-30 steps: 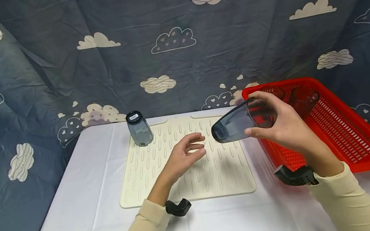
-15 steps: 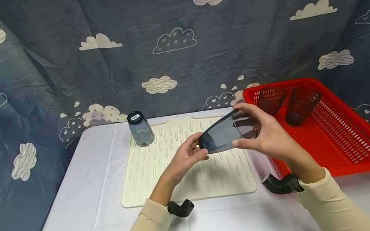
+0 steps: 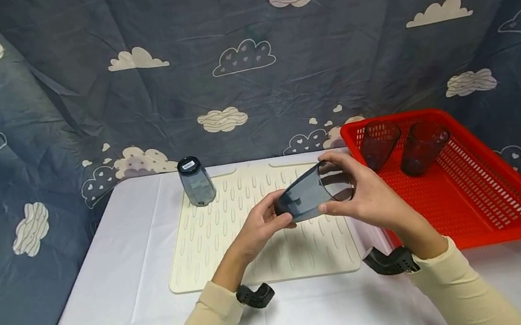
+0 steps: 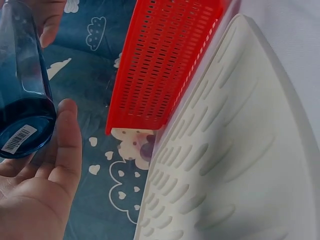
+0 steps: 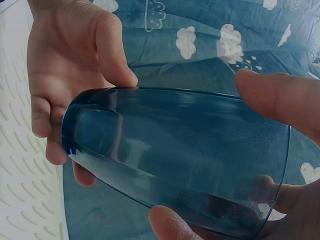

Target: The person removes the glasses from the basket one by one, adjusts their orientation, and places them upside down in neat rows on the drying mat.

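A blue-grey drinking glass [image 3: 303, 196] is held tilted on its side above the cream drying mat [image 3: 195, 264]. My right hand [image 3: 373, 193] grips it round the rim end, thumb on the near side. At the base end, my left hand [image 3: 259, 227] pinches the glass between thumb and fingers. In the left wrist view a barcode sticker [image 4: 19, 139] shows on the glass's thick base. The right wrist view has the glass [image 5: 175, 145] lengthwise between both hands. A second blue-grey glass [image 3: 198, 182] stands upside down at the mat's back left corner.
To the right sits a red perforated plastic basket [image 3: 480, 196]. Inside it, towards the back, are two glasses, one on the left [image 3: 379, 145] and one beside it [image 3: 423, 149]. A white cloth [image 3: 108, 300] covers the table, with a cloud-patterned curtain [image 3: 237, 13] behind.
My right hand has brought the glass left and slightly down from near the basket. My left hand, earlier apart from it, now holds the base end. The upside-down glass stays put.
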A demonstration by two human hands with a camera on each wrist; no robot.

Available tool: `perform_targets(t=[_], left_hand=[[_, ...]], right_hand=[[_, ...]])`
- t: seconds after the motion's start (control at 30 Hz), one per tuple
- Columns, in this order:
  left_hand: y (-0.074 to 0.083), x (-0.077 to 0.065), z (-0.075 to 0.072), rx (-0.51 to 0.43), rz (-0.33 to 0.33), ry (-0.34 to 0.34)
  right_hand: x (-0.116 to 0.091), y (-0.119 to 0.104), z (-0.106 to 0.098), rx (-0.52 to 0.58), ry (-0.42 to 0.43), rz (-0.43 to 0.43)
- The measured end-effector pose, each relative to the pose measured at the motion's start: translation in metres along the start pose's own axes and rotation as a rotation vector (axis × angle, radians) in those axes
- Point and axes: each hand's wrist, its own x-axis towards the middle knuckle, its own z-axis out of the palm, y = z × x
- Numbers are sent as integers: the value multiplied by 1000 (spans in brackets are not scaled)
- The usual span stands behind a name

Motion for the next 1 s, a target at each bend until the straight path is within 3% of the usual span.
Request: perform_targets(t=[0.73, 1.0], left_hand=[[4, 1, -7, 54, -6, 70], [14, 0, -11, 89, -7, 80]], right_hand=[[-3, 9, 0, -95, -16, 24], [-4, 13, 1, -87, -13, 44]])
